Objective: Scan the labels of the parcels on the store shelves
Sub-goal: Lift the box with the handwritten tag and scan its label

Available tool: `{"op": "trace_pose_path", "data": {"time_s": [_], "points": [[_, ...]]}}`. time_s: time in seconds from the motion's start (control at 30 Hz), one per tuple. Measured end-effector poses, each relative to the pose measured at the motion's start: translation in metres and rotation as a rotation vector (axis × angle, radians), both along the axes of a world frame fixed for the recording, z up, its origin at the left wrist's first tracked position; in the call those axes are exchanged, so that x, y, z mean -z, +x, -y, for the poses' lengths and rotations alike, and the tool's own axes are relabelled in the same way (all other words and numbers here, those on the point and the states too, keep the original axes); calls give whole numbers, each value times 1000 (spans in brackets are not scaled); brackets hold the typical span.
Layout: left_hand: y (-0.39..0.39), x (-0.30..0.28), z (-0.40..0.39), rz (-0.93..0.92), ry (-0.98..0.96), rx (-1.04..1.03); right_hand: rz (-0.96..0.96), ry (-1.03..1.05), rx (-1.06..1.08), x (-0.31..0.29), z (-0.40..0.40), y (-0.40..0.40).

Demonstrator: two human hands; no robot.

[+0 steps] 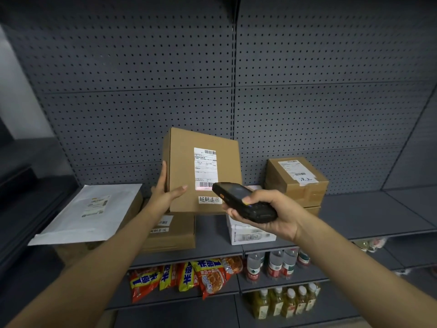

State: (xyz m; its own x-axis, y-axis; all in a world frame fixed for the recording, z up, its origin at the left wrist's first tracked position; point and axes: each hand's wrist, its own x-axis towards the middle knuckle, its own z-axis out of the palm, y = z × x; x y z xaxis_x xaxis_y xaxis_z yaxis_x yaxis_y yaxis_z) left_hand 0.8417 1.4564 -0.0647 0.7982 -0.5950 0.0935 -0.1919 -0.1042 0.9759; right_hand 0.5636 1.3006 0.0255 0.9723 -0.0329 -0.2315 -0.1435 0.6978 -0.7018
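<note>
My left hand (165, 189) grips the left edge of a brown cardboard parcel (182, 159) and holds it upright above the shelf. Its white shipping label (205, 168) faces me, with a reddish glow on the lower barcode. My right hand (272, 214) holds a black handheld scanner (241, 201), whose front end points at that label from just to the right. Below lies another brown parcel (175, 235). A white mailer bag (89, 214) rests at the left, a white box (250, 235) under my right hand, and stacked brown boxes (295, 181) at the right.
The grey shelf board (369, 214) runs off to the right, backed by a perforated grey panel (307, 102). Lower shelves hold snack bags (189, 278), water bottles (276, 266) and yellow drink bottles (283, 301).
</note>
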Motion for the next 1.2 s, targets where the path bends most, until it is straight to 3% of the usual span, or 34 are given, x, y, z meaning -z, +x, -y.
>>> {"op": "trace_pose_path", "data": {"time_s": [1.0,1.13,1.2], "points": [[44,22,2,-75,-3,41,58,46,85,15,-3,32],[48,24,5,-120,22,60,22,1,140,23,2,40],[42,24,10,-179,-37,106,-26,-118,176,31,6,43]]}}
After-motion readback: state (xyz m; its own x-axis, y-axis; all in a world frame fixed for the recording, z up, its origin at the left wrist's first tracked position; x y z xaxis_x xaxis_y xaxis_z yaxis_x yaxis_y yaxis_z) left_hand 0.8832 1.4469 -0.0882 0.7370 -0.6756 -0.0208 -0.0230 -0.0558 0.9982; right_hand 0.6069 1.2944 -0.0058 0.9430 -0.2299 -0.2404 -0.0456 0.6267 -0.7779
